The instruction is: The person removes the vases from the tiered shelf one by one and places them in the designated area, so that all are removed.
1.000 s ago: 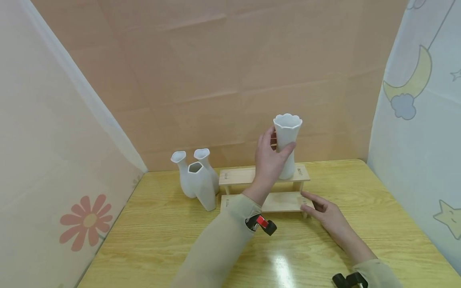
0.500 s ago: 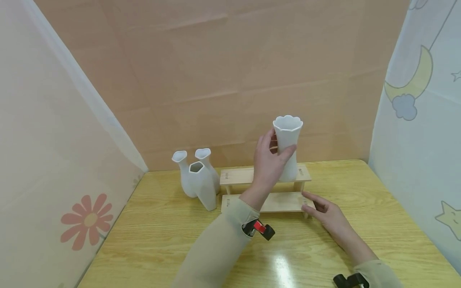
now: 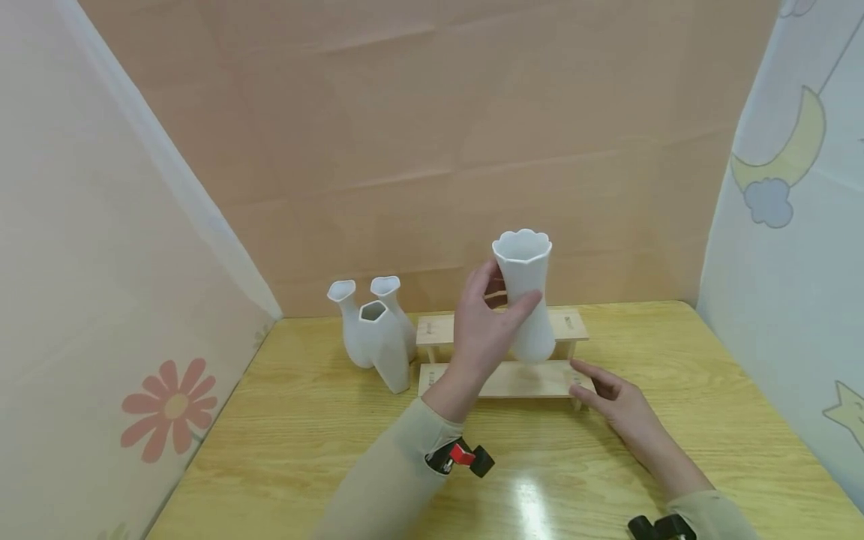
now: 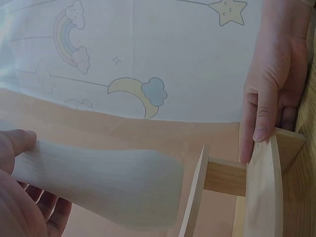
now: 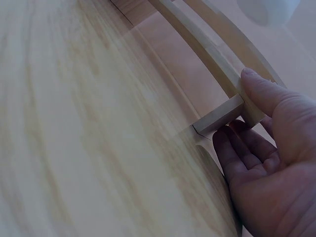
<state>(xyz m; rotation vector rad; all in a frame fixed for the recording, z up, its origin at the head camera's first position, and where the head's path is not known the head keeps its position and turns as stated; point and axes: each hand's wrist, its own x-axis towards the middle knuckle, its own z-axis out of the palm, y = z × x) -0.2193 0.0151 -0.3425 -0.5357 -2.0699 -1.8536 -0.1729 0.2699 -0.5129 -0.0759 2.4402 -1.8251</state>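
My left hand [image 3: 482, 326] grips a white vase [image 3: 523, 274] with a scalloped rim around its middle, thumb on the near side. The vase is upright, raised over the two-tier wooden shelf [image 3: 526, 381]. In the left wrist view the base of the vase [image 4: 148, 187] is apart from the shelf boards [image 4: 264, 192]. My right hand [image 3: 621, 409] holds the right end of the lower tier. In the right wrist view its thumb lies on the board [image 5: 197, 49], with the other fingers [image 5: 232, 153] curled beneath, near the short leg.
Left of the shelf, white vases [image 3: 385, 337] with two flared necks and one angular mouth stand close together; I cannot tell whether they are joined. A wood-grain table [image 3: 304, 450] lies beneath. An orange-brown backdrop [image 3: 439, 150] rises behind, with printed sheets at both sides.
My left hand has brought the vase lower, nearer to me and slightly left, from over the upper tier to over the lower one. My right hand stays at the shelf's end.
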